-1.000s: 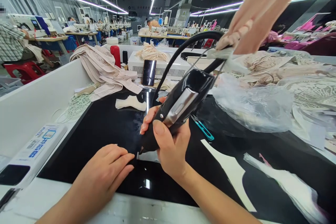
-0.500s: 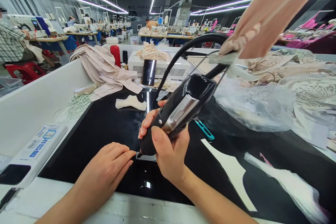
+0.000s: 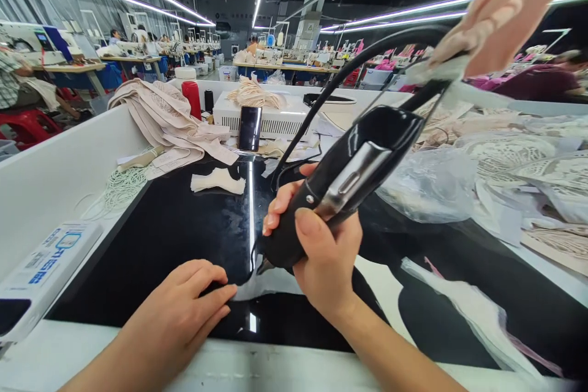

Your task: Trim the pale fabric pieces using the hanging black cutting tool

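Note:
My right hand [image 3: 321,257] is wrapped round a black corded hand tool [image 3: 349,177] with a metal lever, its tip down on the glossy black table top [image 3: 184,226]. A thick black cable [image 3: 340,79] arches from the tool's back end. My left hand [image 3: 184,309] lies flat, fingers stretched, pressing dark fabric on the table just left of the tool's tip. A pale fabric piece [image 3: 271,282] shows under the tip, between the two hands.
A white wall [image 3: 55,177] borders the table on the left, with a white device [image 3: 41,263] on its ledge. Beige garments [image 3: 165,116], a red bottle [image 3: 192,97], a white box unit [image 3: 275,119], a plastic bag [image 3: 427,184] and lace pieces [image 3: 528,165] lie beyond. Other people work at far tables.
My right hand and the tool have shifted right and slightly nearer. My left hand has stayed flat beside the tip. The view has swung a little.

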`<state>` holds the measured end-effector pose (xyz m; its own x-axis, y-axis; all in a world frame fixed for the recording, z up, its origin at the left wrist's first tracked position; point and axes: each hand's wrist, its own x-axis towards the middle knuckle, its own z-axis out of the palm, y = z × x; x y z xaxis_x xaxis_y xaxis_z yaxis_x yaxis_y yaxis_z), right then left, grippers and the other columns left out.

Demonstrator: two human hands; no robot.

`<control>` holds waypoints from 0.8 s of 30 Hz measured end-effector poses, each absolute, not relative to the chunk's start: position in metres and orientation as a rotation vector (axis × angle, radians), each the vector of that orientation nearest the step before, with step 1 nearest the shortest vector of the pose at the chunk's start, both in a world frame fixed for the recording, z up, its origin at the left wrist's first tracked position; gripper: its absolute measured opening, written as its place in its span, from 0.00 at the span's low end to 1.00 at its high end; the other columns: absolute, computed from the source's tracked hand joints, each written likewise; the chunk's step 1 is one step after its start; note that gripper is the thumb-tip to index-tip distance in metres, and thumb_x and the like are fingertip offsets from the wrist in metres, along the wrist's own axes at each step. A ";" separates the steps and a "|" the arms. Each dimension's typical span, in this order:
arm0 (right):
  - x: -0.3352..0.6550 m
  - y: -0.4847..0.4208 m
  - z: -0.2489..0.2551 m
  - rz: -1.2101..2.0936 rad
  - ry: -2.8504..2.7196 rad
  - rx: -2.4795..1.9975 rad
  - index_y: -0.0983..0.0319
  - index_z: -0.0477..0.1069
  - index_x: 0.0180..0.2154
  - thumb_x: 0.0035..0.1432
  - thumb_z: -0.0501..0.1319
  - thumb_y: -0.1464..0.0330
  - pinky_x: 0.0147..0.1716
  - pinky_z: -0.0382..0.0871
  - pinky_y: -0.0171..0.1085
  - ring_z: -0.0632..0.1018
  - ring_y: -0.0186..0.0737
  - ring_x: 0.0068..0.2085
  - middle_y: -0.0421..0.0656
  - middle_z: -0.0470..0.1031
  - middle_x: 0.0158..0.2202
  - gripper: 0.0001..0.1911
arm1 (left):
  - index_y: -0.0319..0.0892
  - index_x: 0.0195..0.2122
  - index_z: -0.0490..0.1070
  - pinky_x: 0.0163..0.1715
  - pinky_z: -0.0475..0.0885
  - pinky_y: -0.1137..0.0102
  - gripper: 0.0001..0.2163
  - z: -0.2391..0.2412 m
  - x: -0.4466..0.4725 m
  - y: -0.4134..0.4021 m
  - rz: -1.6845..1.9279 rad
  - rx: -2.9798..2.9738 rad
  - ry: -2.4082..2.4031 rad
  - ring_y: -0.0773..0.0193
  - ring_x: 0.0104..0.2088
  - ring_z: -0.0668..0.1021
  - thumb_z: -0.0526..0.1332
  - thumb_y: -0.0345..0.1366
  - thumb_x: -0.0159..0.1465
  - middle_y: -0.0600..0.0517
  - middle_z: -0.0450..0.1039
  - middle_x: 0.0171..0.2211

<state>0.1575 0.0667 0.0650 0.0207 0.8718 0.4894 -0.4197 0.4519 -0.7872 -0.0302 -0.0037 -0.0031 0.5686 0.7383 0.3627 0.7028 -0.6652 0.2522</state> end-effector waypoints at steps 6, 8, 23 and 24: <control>0.177 0.063 0.063 1.008 -1.164 -0.491 0.55 0.66 0.46 0.56 0.69 0.59 0.24 0.71 0.35 0.73 0.33 0.25 0.34 0.73 0.29 0.19 | 0.47 0.45 0.74 0.48 0.75 0.68 0.10 0.008 -0.023 0.000 0.715 2.607 1.140 0.62 0.46 0.78 0.53 0.31 0.73 0.51 0.76 0.45; 0.176 0.061 0.062 1.018 -1.160 -0.486 0.55 0.66 0.45 0.56 0.70 0.59 0.24 0.71 0.35 0.74 0.33 0.25 0.34 0.73 0.30 0.18 | 0.47 0.49 0.71 0.52 0.74 0.67 0.09 0.013 -0.023 0.009 0.632 2.603 1.084 0.62 0.49 0.77 0.54 0.31 0.73 0.51 0.76 0.47; 0.157 0.056 0.061 1.124 -1.162 -0.435 0.56 0.62 0.40 0.55 0.67 0.70 0.26 0.71 0.34 0.72 0.31 0.25 0.34 0.71 0.29 0.15 | 0.48 0.66 0.59 0.65 0.56 0.40 0.35 0.005 -0.031 0.032 0.300 2.543 1.044 0.48 0.67 0.64 0.72 0.40 0.59 0.43 0.68 0.63; 0.156 0.056 0.062 1.125 -1.162 -0.443 0.56 0.62 0.40 0.54 0.67 0.70 0.26 0.71 0.34 0.72 0.31 0.25 0.33 0.71 0.29 0.15 | 0.48 0.66 0.59 0.65 0.54 0.39 0.36 0.005 -0.032 0.033 0.287 2.527 1.047 0.47 0.68 0.63 0.72 0.42 0.60 0.43 0.67 0.64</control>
